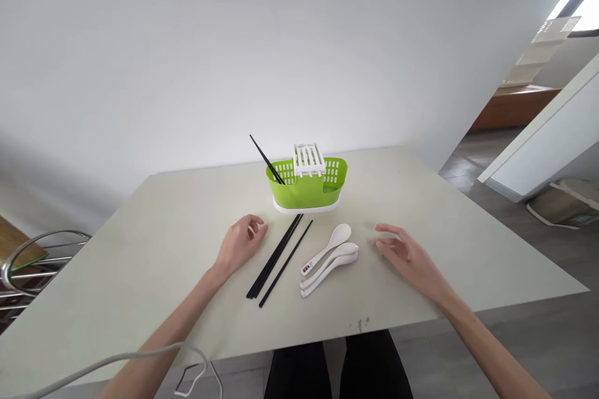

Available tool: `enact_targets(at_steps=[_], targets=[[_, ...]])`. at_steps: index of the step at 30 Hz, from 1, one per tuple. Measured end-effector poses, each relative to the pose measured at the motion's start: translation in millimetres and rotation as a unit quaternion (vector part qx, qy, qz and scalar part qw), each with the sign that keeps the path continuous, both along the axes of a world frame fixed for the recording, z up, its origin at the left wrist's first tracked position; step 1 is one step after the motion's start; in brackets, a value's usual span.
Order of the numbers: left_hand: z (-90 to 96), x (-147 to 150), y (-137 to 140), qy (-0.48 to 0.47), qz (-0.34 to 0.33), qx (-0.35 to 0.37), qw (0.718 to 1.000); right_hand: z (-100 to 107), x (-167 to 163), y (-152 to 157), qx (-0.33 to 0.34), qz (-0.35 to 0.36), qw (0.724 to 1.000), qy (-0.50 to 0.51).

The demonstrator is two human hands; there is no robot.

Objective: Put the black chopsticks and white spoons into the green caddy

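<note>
My left hand [241,240] rests on the table left of the black chopsticks, its fingers loosely bent, thumb apart, holding nothing. A tight bundle of black chopsticks [274,259] lies slanted there, with a single chopstick [286,264] just to its right. Three white spoons [327,254] lie together farther right, the upper one with a dark and red mark on its handle. To their right, my right hand [405,259] is empty with fingers apart. Behind stands a green basket [306,192] with a white base and white slatted rack [309,159]; black chopsticks [266,159] lean in its left part.
The pale table [187,199] meets a white wall [290,43] at the back. A grey cable [126,356] crosses my left forearm at the front left. A metal-framed stool [37,262] stands left of the table. Dark marks [360,324] show near the front edge.
</note>
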State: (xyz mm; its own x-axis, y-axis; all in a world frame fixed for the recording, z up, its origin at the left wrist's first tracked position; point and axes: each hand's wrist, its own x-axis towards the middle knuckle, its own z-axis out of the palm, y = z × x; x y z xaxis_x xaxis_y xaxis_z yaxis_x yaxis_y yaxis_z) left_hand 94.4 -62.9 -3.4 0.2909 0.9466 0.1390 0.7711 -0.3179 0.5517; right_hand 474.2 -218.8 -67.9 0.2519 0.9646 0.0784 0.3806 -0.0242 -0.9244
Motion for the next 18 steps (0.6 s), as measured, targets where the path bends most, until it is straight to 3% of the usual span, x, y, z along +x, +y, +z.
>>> enact_targets(at_steps=[6,18], targets=[[-4.4,11.7,-18.7,0.112,-0.047,-0.048,0.991,-23.2,2.3,-9.3,0.026,-0.023,0.999,0.025],[10.4,12.8,-14.3,0.197,-0.060,-0.078,0.975,-17.0,-2.9,-11.3,0.035,-0.037,0.999,0.009]])
